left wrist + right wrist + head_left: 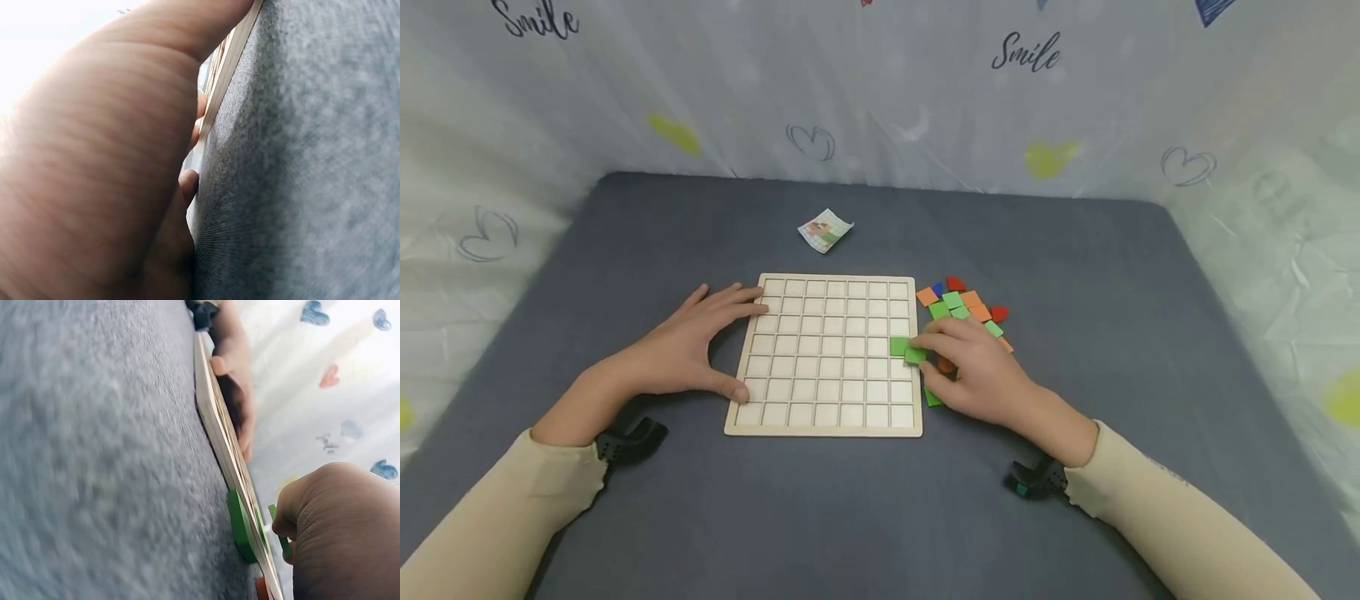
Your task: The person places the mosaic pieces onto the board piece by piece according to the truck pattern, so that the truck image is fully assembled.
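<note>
A square wooden grid board [823, 432] lies on the dark grey cloth. My left hand [692, 342] rests on its left edge, thumb and fingers spread apart with the fingertips touching the frame. Over the right edge, my right hand [977, 371] pinches a green square tile [914, 356] between thumb and fingers. Another green tile [898, 346] sits on the board's right column, just beside the pinched one. In the right wrist view the held tile [280, 531] stands tilted slightly above the board [219, 425]. The other cells look bare wood.
Right of the board is a loose pile of coloured pieces, among them an orange tile [927, 297], a red piece [955, 284] and a light green tile [952, 300]; my right hand hides part of it. A small printed card [825, 231] lies behind the board. A patterned curtain [880, 92] hangs behind.
</note>
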Demonstrator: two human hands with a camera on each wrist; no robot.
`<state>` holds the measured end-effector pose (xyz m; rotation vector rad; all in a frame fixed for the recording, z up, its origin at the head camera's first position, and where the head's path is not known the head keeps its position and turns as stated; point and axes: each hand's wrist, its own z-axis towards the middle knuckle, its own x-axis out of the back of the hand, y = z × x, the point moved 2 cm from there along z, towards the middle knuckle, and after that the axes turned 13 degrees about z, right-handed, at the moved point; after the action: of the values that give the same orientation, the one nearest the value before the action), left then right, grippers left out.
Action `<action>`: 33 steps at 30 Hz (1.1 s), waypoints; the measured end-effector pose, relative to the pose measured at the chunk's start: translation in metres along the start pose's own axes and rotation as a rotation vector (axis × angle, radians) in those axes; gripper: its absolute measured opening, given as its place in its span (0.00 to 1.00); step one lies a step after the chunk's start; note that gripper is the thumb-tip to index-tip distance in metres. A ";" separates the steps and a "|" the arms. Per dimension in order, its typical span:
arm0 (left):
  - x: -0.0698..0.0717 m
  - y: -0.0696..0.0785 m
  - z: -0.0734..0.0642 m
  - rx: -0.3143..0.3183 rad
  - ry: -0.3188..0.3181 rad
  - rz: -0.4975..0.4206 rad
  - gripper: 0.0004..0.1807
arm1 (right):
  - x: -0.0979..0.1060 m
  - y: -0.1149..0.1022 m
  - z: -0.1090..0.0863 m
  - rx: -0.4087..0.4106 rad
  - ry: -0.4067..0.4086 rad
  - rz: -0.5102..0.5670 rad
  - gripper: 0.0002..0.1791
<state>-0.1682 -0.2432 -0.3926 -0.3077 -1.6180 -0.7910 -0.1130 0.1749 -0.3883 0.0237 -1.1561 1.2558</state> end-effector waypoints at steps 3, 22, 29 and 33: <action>0.002 0.001 -0.001 0.005 -0.007 0.003 0.68 | -0.001 -0.004 0.002 0.014 -0.008 0.008 0.14; -0.001 0.001 -0.002 0.017 -0.019 0.023 0.68 | -0.009 -0.005 0.001 0.057 -0.032 0.063 0.14; 0.001 0.003 -0.002 0.024 -0.020 0.023 0.68 | -0.009 -0.004 0.002 0.065 -0.055 0.076 0.13; 0.001 0.002 -0.001 0.026 -0.021 0.027 0.68 | -0.009 -0.003 0.002 0.079 -0.047 0.082 0.13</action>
<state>-0.1666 -0.2429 -0.3913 -0.3196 -1.6391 -0.7478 -0.1112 0.1661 -0.3919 0.0658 -1.1572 1.3795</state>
